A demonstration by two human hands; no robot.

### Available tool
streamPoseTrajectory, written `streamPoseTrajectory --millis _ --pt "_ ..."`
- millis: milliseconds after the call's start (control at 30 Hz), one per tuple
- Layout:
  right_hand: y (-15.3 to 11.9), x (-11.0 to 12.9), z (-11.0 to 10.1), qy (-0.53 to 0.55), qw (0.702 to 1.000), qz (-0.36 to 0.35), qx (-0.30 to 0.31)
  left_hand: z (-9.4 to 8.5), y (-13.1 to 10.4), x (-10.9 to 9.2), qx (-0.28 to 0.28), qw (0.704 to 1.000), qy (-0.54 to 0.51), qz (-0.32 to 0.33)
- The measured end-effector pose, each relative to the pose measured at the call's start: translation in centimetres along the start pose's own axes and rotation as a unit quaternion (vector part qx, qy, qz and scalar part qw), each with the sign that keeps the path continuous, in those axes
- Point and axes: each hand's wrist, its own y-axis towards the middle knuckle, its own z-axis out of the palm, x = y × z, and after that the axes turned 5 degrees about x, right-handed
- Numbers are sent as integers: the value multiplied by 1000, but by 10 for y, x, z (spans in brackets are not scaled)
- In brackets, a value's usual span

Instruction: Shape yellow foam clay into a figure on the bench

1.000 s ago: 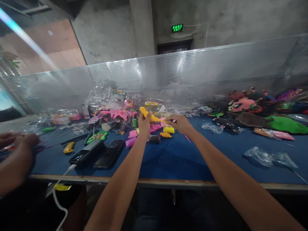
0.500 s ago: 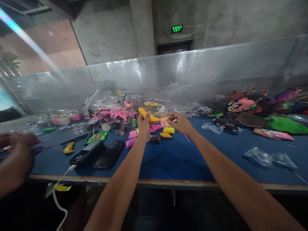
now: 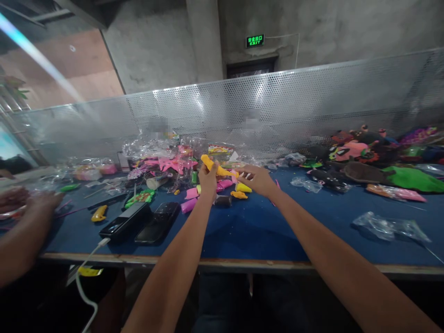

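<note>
My left hand (image 3: 208,179) is closed round a long yellow piece of modelling clay (image 3: 222,171), thick at the left and tapering to the right. At the thin end, my right hand (image 3: 255,179) has its fingers bent and pinched on the clay. A thin pink stick (image 3: 276,186) shows behind my right wrist; whether the hand touches it I cannot tell. Below the hands lie a smaller orange-yellow clay piece (image 3: 239,195), a yellow lump (image 3: 243,188), a dark brown roll (image 3: 223,200) and a purple roll (image 3: 188,205).
A black phone (image 3: 157,223) and a black device (image 3: 126,219) with a white cable lie left. Another person's hand (image 3: 43,203) works at the far left. Plastic wrappers and pink shapes (image 3: 169,164) pile up behind. Clay figures (image 3: 354,150) and a clear bag (image 3: 390,227) lie right.
My right hand has shifted slightly left and down along the clay's thin end, which looks shorter. The pink stick appears higher and more upright. The other person's hand has moved.
</note>
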Motion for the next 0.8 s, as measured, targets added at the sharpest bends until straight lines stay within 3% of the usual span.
streamPoseTrajectory --millis 267,500,667,800 --pt "-2 1 6 -38 999 -17 -22 -1 2 0 -22 999 -33 -27" --pt "-3 5 11 -37 996 -30 -74 1 1 1 7 998 -55 -35" --pt "-4 6 13 15 997 13 -74 3 -1 -1 -2 999 -41 -25" --pt "-4 7 16 19 993 36 -112 3 -3 -2 -5 999 -28 -15"
